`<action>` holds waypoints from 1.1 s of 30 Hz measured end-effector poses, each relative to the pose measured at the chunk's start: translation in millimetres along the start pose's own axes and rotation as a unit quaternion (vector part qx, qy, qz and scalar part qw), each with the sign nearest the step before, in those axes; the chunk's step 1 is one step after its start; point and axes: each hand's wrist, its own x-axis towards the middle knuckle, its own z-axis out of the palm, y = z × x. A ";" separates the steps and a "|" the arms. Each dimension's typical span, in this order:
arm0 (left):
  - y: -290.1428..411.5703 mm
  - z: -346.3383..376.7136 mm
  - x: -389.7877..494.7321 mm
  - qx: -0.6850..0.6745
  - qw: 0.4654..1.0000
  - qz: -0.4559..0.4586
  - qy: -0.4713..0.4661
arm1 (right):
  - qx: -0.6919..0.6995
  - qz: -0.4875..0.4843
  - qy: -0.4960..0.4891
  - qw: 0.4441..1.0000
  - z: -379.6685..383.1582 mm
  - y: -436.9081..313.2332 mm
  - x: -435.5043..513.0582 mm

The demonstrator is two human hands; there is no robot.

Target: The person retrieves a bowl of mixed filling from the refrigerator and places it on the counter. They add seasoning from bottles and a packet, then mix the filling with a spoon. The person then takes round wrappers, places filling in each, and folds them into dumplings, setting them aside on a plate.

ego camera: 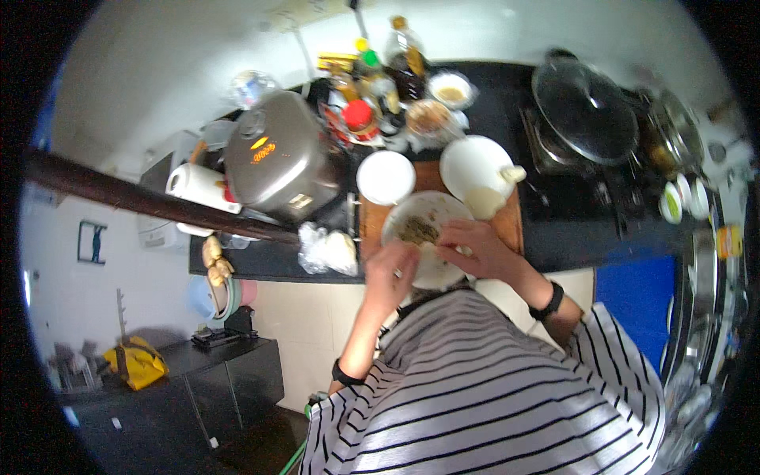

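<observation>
Both my hands are over a white bowl (395,221) at the front edge of a wooden board (373,228). Dark chopped or minced food (418,230) lies in this bowl. My left hand (392,270) is at its near left side, my right hand (478,246) at its right side. A small pale piece (428,252) shows between my fingertips; blur hides what it is and how each hand grips it. Behind the bowl sits a small white dish (386,178). To the right, a larger white bowl (475,163) has pale, dough-like pieces (488,200) at its rim.
A rice cooker (279,160) stands left, near a crumpled plastic bag (317,248) and ginger root (215,258). Bottles (408,62), a red-lidded jar (358,116) and film-covered bowls (450,92) stand behind. On the right, a lidded pan (585,113) rests on the stove.
</observation>
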 end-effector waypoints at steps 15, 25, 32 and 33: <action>-22.3 0.2 -18.5 -0.062 0.997 -0.007 -0.048 | 0.032 0.141 -0.124 0.982 20.5 6.8 13.5; -17.6 -42.3 -16.9 -0.075 0.989 -0.025 0.123 | 0.109 0.126 0.076 0.983 47.8 -25.1 38.2; -16.0 -46.4 -20.7 -0.115 0.979 -0.023 0.165 | 0.080 0.062 0.077 0.992 63.1 -35.6 35.5; -17.2 -47.1 -20.4 -0.098 0.982 -0.011 0.160 | 0.078 0.073 0.079 0.991 64.8 -35.8 35.0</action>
